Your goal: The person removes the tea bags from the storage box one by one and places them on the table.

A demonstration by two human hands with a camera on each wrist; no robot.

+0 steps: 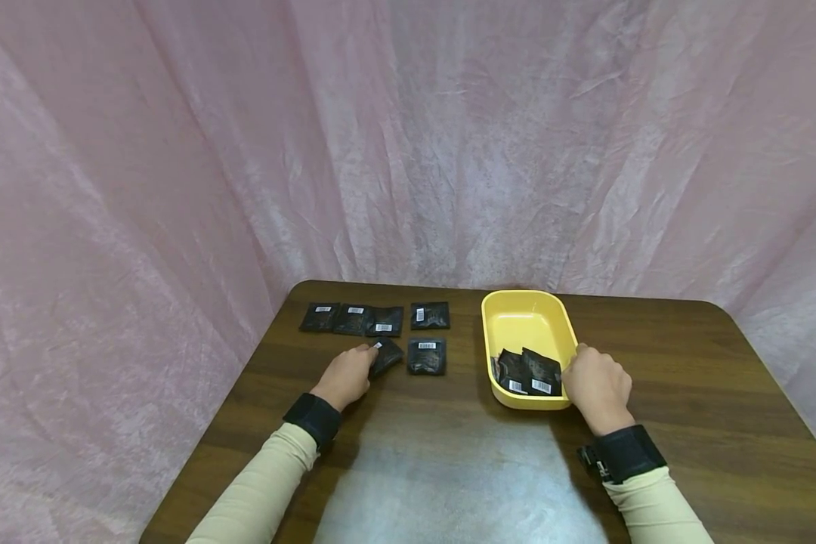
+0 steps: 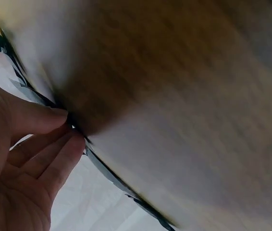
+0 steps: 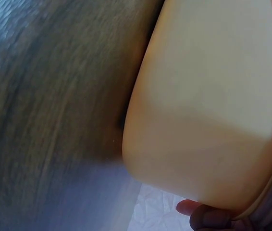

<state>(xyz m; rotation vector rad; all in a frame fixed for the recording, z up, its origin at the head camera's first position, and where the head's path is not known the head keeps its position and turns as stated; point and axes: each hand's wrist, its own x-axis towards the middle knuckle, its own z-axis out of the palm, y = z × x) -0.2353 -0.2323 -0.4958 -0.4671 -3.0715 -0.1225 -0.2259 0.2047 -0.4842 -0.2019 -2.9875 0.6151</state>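
Note:
My left hand [image 1: 344,375] pinches the edge of a small black packet [image 1: 387,358] with a white label, at the near row on the table. In the left wrist view, the thumb and fingers [image 2: 61,154] meet on the packet's thin edge. On the right, my right hand [image 1: 598,384] grips the near right rim of a yellow plastic tub [image 1: 525,321]. Its fingertips [image 3: 208,219] show against the tub's side in the right wrist view. Inside the tub's near end lie black packets [image 1: 541,370] with their white labels showing.
Another black packet [image 1: 426,357] lies just right of the pinched one. Behind them runs a row of several packets, from the leftmost packet [image 1: 320,317] to a separate packet [image 1: 431,316]. The brown wooden table [image 1: 693,378] backs onto a pink curtain [image 1: 449,151].

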